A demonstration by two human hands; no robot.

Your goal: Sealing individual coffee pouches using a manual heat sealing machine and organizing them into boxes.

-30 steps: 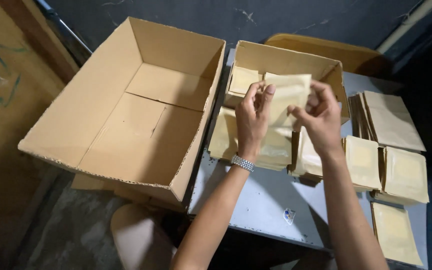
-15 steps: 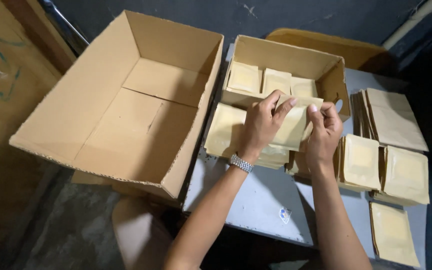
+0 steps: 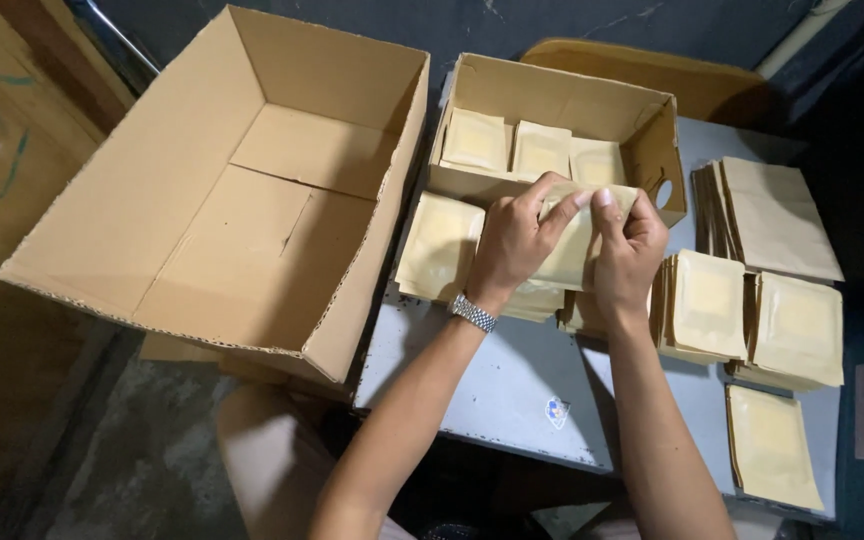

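Head view. Left hand [image 3: 514,240] and right hand [image 3: 625,255] both closed in a pinch on one flat tan paper pouch [image 3: 577,245], held between them just above the grey metal table [image 3: 512,385]. Left wrist carries a silver link watch [image 3: 472,312]. The pouch sits at scene centre, directly near-side of the small open cardboard box [image 3: 562,100], whose floor shows three similar pouches in a row [image 3: 537,150].

Left of the hands: a loose stack of tan pouches [image 3: 439,245] lying on the table, touching the small box's near wall. Far left: large empty brown cardboard carton [image 3: 242,190], flaps open, overhanging the table's left edge.

Right of the hands: two upright-leaning stacks of pouches [image 3: 752,320] side by side; beyond them a fanned pile of plain brown pouches [image 3: 767,215]; nearest, a single pouch lying flat [image 3: 770,448] (at the table's near right corner). A small round sticker [image 3: 555,412] on the tabletop, near edge.
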